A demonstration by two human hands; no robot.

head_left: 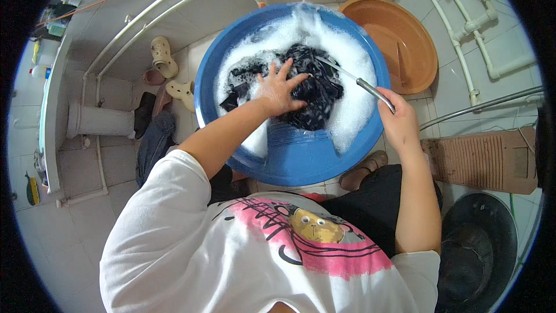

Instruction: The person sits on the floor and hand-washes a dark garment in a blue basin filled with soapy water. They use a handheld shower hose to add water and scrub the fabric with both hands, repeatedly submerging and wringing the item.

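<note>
A large blue basin (289, 174) stands before me, holding dark wet clothes (315, 95) amid thick white suds (356, 110). My left hand (281, 88) rests on the clothes, palm down with its fingers spread. Over the basin's right side, my right hand (398, 119) is closed around the end of a grey metal shower hose (370, 88). The hose end tilts toward the clothes, and a thin whitish stream runs from it to them.
An orange-brown basin (414, 52) sits behind at the right. A brown washboard (480, 159) and a black bucket (478, 249) are to my right. Left of the blue basin lie beige clogs (164, 58) and dark cloth (156, 145). White pipes (452, 40) run along the tiled walls.
</note>
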